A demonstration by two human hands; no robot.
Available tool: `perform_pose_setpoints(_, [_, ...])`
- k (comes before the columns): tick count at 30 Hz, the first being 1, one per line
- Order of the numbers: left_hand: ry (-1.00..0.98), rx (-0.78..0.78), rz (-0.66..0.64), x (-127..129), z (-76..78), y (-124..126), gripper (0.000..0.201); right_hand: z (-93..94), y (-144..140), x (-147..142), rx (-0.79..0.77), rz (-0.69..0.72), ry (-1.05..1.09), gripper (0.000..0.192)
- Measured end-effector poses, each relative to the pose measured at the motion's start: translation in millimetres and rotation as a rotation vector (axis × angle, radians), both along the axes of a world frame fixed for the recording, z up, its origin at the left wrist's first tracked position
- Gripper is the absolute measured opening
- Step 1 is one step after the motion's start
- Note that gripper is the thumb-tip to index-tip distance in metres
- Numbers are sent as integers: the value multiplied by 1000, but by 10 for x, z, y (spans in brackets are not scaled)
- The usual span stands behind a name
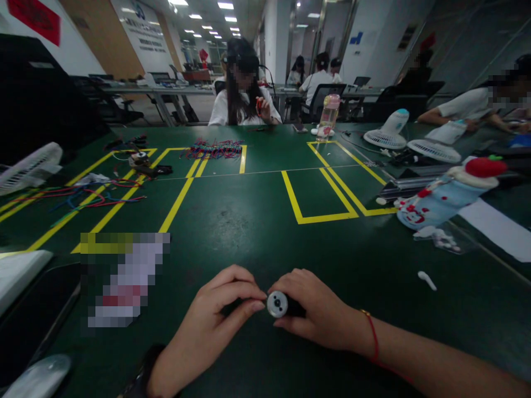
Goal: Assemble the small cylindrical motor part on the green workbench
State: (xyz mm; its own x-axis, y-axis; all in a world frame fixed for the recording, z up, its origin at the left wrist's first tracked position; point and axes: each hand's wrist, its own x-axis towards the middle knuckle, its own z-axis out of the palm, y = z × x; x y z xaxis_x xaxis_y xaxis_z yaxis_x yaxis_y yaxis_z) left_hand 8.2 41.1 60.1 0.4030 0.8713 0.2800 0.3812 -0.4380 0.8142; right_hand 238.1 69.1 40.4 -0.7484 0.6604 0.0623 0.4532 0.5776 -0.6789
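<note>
My right hand (pixel 313 304) wraps around a black cylinder with a silver end (pixel 277 304). That round metal face points toward me and shows a dark centre and small dark holes. At its left rim is my left hand (pixel 230 304), thumb and fingertips pinched together beside the metal edge. Whether something small sits in that pinch is too fine to make out. Both hands are just above the green table (pixel 232 226), near its front. A red cord circles my right wrist, and a dark band is on my left wrist.
Loose coloured wires (pixel 103 193) lie at left, and a wire bundle (pixel 213 149) farther back. Yellow tape (pixel 327 216) marks rectangles. At right are a blue plush-topped cup (pixel 448 193), a white earbud-like piece (pixel 427 280) and fans (pixel 385 135). A person (pixel 244 83) sits opposite.
</note>
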Motion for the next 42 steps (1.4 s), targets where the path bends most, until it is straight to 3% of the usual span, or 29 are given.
perform_pose_setpoints(10, [393,-65,-109,-186,-265,127,11,-11,23,-3,-19,-6,21,33])
perform_pose_setpoints(18, [317,-111,-107,-342,-353,198,16,-10,52,8,-45,8,16,34])
perform_pose_setpoints(28, [335,-78,49,-731,-363,460,15,-24,72,27,-55,10,28,36])
perform_pose_setpoints(33, [387,-66,32,-648,-349,381,14,-22,52,33,-48,6,20,35])
perform_pose_setpoints(37, [471,-36,-31,-440,-293,263,26,-22,43,18,-32,8,22,34])
perform_pose_setpoints(42, [441,-44,-87,-212,-235,167,8,-26,43,-1,-26,5,29,33])
